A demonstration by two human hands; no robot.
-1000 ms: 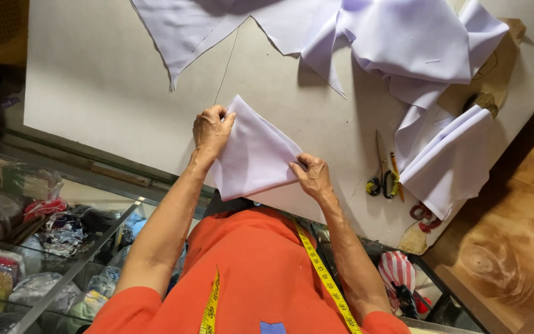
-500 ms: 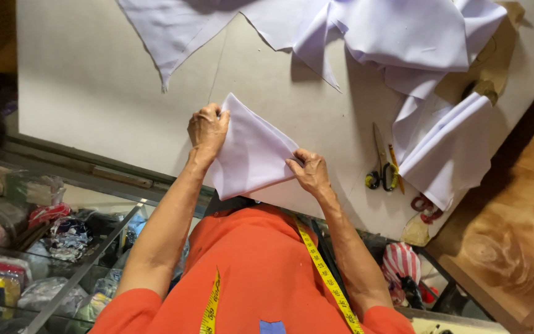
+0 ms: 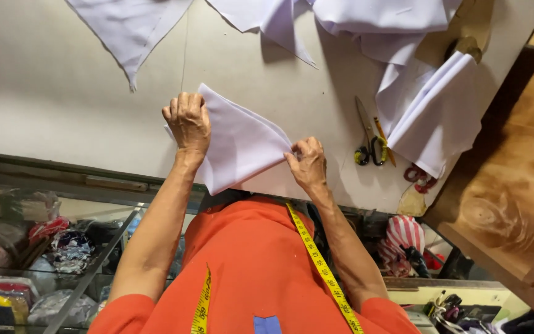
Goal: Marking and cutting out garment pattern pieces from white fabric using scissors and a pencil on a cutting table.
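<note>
Two hands on one folded white cloth piece (image 3: pixel 242 145) above table edge: left hand (image 3: pixel 188 122) closed on far corner, right hand (image 3: pixel 307 162) pinching near fold. Beyond: scissors (image 3: pixel 369 139), loose white fabric (image 3: pixel 428 111). Risk: layers slipping askew under uneven grip.

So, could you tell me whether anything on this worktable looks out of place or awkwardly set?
Only one thing: the folded white fabric bundle at the table's right edge seems to overhang it. Both hands grip a folded white cloth neatly; the scissors lie flat.
</note>
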